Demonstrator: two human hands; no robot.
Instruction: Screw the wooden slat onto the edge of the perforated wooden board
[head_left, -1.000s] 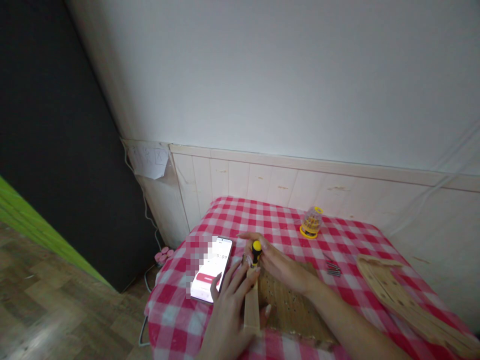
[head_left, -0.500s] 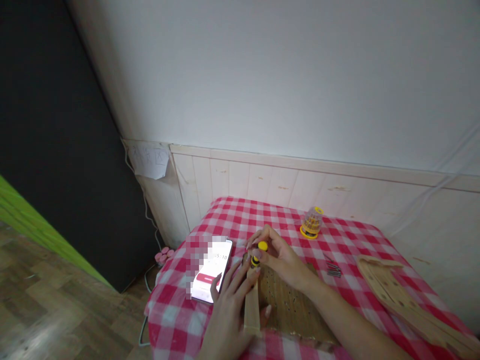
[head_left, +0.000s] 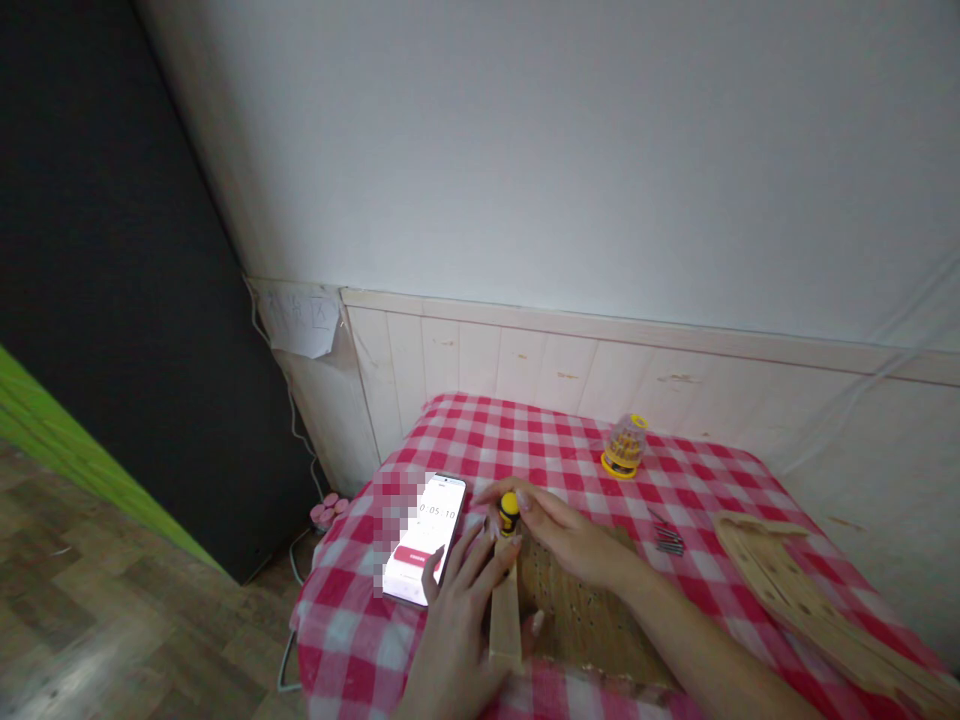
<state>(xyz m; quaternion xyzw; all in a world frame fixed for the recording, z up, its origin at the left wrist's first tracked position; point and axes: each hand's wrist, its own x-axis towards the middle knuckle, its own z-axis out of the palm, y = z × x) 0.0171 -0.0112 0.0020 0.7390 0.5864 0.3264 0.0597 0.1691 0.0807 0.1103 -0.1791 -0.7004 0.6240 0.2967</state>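
Note:
My right hand pinches the yellow-and-black handle of a small screwdriver, held upright over the far end of a narrow wooden strip. My left hand rests with fingers spread on that strip and presses it onto a perforated wooden board. Both lie on the table with a red-and-white checked cloth.
A lit phone showing a timer lies left of my hands. A yellow-based bit holder stands further back. Loose dark bits lie to the right. More curved wooden pieces fill the right side. The wall is just behind.
My right hand's fingers shifted round the screwdriver handle, lifting and settling again, as in a turning motion. The left hand and the strip stayed put.

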